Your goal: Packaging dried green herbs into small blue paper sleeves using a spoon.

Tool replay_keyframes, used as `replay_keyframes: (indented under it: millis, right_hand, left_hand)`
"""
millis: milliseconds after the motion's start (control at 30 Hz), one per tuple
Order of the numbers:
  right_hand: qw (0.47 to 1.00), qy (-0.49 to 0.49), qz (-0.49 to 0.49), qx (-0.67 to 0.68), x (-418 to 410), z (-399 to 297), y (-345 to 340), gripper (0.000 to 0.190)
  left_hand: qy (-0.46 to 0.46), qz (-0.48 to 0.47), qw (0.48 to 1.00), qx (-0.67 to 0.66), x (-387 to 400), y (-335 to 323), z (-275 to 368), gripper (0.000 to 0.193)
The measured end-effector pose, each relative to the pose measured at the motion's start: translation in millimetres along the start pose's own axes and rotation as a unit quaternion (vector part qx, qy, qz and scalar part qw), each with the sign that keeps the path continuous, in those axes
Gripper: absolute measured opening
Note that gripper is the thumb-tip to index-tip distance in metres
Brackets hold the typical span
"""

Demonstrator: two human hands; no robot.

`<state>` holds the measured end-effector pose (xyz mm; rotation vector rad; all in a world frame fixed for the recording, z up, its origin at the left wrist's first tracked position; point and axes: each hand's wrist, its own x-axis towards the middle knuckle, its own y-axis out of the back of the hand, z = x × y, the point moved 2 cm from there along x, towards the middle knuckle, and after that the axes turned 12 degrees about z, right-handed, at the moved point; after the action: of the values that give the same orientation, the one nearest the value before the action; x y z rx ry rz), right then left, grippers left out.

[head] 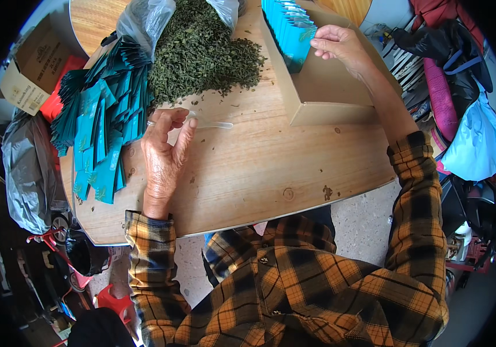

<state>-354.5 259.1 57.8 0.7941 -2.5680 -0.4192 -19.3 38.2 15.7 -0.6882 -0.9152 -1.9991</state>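
Note:
In the cardboard box point(330, 89), a row of upright teal sachets point(286, 21) fills part of the left side. My right hand point(339, 45) pinches the right edge of the frontmost teal sachet point(297, 45). Over the table, my left hand point(163, 147) has its thumb and curled fingers apart, with a ring on one finger. Just beyond the thumb lies a clear plastic spoon point(219, 125), its bowl partly hidden by the fingers. Dried green leaves point(204, 56), apparently tea, spill from a clear plastic bag point(146, 21) in a heap.
A loose pile of flat teal sachets point(100, 117) covers the left of the wooden table point(248, 173). Left of the table stand an open printed carton point(35, 65) and a grey plastic bag point(29, 169). Bags and cloth, including a light-blue bag point(477, 134), crowd the right side.

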Motion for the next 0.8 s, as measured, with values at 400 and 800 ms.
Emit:
replay_keyframes:
  millis: [400,800]
  right_hand:
    - [0.993,0.095,0.075,-0.005,-11,-38,23,0.011]
    - [0.971,0.217,-0.024,0.101,-100,-133,-103,0.01]
  left_hand:
    - [0.014,0.016,1.0,0.021,1,0,1,0.016]
    - [0.068,0.014,0.997,0.032,-7,6,-6,0.009]
